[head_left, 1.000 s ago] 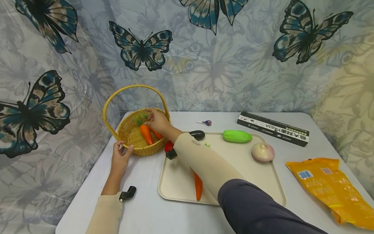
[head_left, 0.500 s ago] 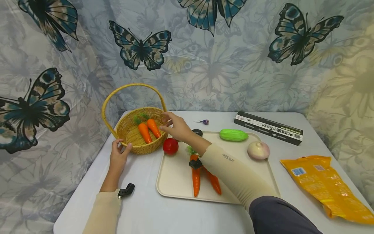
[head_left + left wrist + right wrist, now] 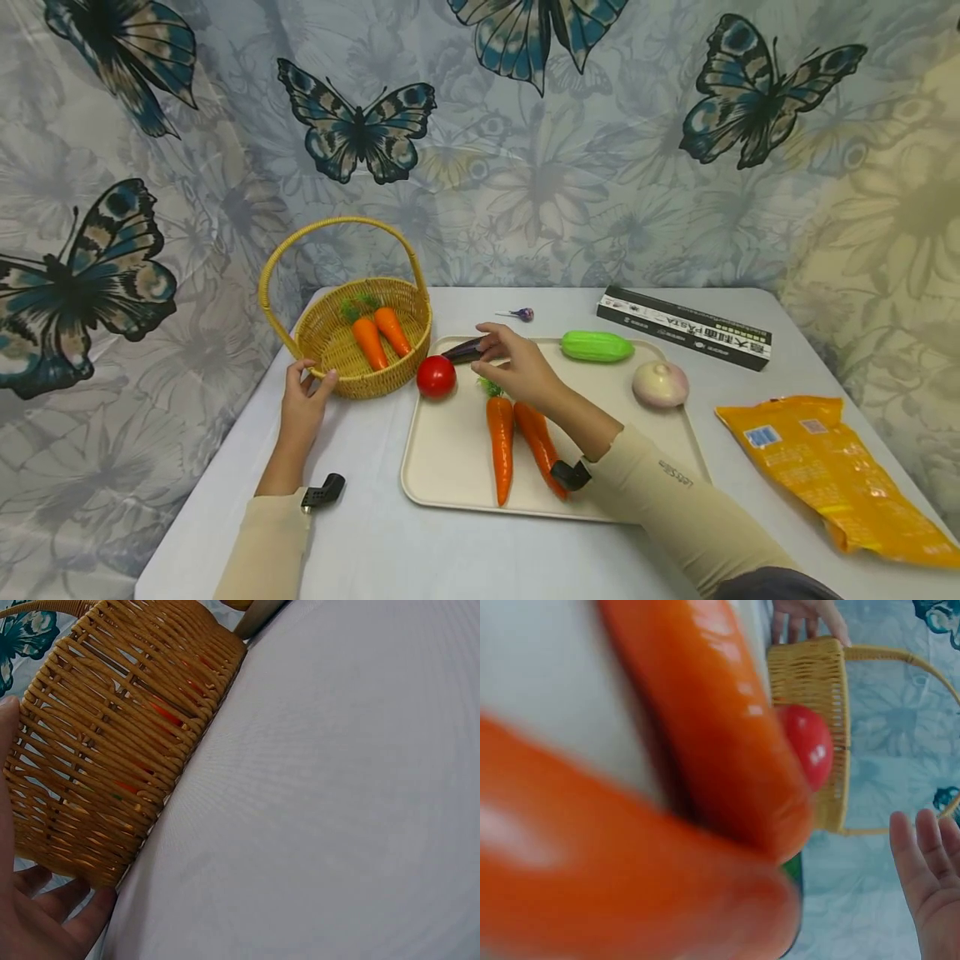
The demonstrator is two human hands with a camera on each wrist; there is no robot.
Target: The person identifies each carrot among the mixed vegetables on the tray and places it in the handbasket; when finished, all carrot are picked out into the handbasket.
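Left of centre in the head view, your left hand (image 3: 302, 407) gripped the wicker basket (image 3: 375, 386) by its near rim, probably to steady it around the two short carrots (image 3: 369, 342) inside. Near mid-frame, your right hand (image 3: 519, 365) hung empty and loose-fingered over the tray (image 3: 450, 468), the eggplant (image 3: 461, 351) partly hidden behind its fingertips, two long carrots (image 3: 500, 450) lower down.

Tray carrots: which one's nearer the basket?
The left carrot in the head view, closer to the tomato; the right carrot lies farther from the basket.
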